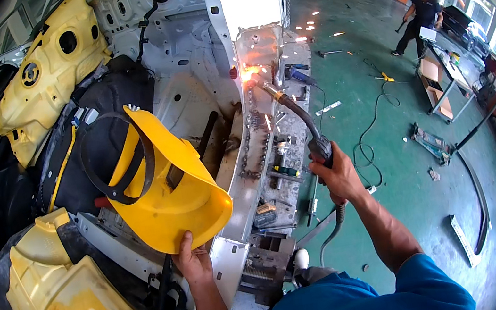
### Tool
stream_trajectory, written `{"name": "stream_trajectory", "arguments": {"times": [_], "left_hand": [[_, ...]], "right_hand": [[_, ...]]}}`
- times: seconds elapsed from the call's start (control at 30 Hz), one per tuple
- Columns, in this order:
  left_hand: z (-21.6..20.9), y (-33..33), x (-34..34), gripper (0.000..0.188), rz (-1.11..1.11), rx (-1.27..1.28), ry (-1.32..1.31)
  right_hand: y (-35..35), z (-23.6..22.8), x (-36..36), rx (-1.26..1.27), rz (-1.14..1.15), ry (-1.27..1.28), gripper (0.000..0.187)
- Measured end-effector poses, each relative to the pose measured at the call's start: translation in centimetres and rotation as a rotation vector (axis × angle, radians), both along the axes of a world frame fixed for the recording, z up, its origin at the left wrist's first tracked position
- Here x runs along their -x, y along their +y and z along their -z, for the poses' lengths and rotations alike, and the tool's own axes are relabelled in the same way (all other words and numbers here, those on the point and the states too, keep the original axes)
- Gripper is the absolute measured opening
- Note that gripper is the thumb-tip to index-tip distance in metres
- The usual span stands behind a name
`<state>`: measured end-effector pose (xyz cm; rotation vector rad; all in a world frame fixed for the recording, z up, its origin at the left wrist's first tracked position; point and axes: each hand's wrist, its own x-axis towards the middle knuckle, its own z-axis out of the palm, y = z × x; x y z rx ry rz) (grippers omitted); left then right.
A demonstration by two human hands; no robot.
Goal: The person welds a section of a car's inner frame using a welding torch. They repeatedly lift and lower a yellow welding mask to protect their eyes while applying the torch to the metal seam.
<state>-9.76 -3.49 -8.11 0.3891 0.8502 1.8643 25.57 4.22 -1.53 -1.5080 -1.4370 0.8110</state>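
Observation:
My right hand (336,175) is wrapped round the handle of a welding torch (296,108), its neck reaching up and left. At the torch tip a bright orange glow (250,73) burns against the bare metal body panel (259,39), and sparks fly off to the right. My left hand (193,258) grips the lower edge of a yellow welding mask (173,215), held tilted over the car body opening. The mask's inner side and black headband (121,191) show. A seam of weld spots (250,148) runs down the sill below the glow.
Yellow foam pieces (77,305) lie in the car body at left. Tools, including a screwdriver (286,170), crowd a bench beside the sill. On the green floor are a cable (360,144), a floor jack (431,142) and a metal strip (465,241). Another person (423,13) stands near a cart (448,84).

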Motion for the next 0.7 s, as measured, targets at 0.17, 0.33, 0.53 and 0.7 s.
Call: {"name": "stream_trajectory", "arguments": {"times": [0.17,0.33,0.53,0.7], "left_hand": [[0.09,0.11,-0.13,0.054,-0.010,-0.021,-0.002],[0.26,0.13,0.00,0.056,0.005,-0.046,-0.011],[0.25,0.12,0.07,0.059,-0.002,-0.031,-0.014],[0.22,0.12,-0.02,0.059,-0.001,-0.039,-0.012]], "right_hand": [[0.00,0.20,-0.08,-0.022,0.004,-0.001,0.035],[0.10,-0.05,-0.04,-0.003,-0.006,-0.015,0.035],[0.24,0.06,-0.03,0.004,-0.003,-0.001,0.034],[0.26,0.13,-0.17,-0.010,-0.002,-0.025,0.035]]}}
